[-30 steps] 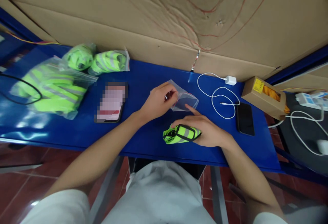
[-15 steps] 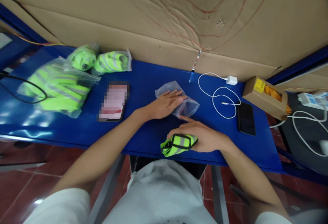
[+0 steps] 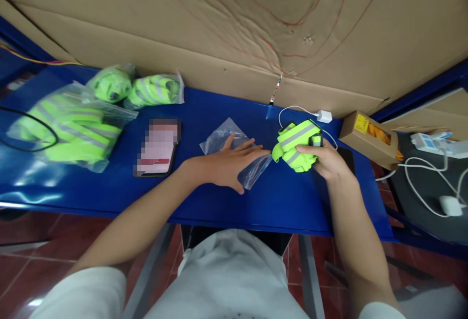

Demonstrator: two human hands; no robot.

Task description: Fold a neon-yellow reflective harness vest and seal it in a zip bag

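Note:
My left hand [image 3: 228,165] lies spread over a clear zip-lock bag [image 3: 252,175] on the blue table, its fingers apart and pointing right. Parts of the bag show beyond the knuckles and below the fingertips. To the right, my right hand [image 3: 325,157] is closed around a folded fluorescent yellow-green reflective vest [image 3: 300,139] with grey stripes and black trim. The vest is just right of the bag's mouth, and the fingers behind it are hidden.
Several bagged yellow-green bundles [image 3: 80,126] lie at the left, beside a phone [image 3: 157,148] with a blurred screen. Right of me are a white charger [image 3: 324,116], a dark phone [image 3: 350,159] partly hidden by my hand, and a cardboard box [image 3: 369,136]. A cardboard wall [image 3: 183,51] stands behind the table.
My right hand has carried the vest from the table's front edge up and to the right, turning it. My left hand has spread its fingers, and the bag has shifted slightly left.

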